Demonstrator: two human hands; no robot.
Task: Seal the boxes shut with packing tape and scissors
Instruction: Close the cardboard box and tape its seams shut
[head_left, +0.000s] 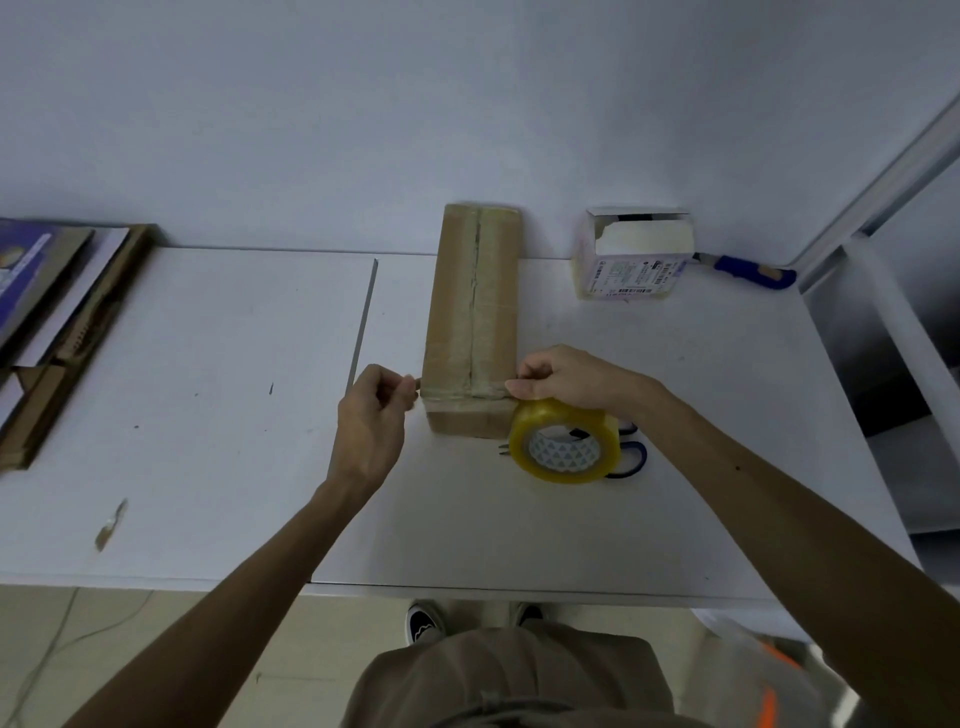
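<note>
A long brown cardboard box (475, 312) lies on the white table (208, 415), its top seam covered with clear tape. A strip of tape runs across its near end. My left hand (371, 415) pinches the free end of that strip at the box's left corner. My right hand (566, 379) holds the yellowish tape roll (563, 447) at the box's right corner, thumb pressing on the strip. Blue-handled scissors (631, 457) lie on the table behind the roll, mostly hidden by it.
A small white open box (631, 260) stands at the back right, with a blue-handled knife (753, 270) beside it. Flattened cardboard and booklets (57, 322) are stacked at the left. A scrap of tape (110, 525) lies near the front edge. A metal frame (893, 312) borders the right.
</note>
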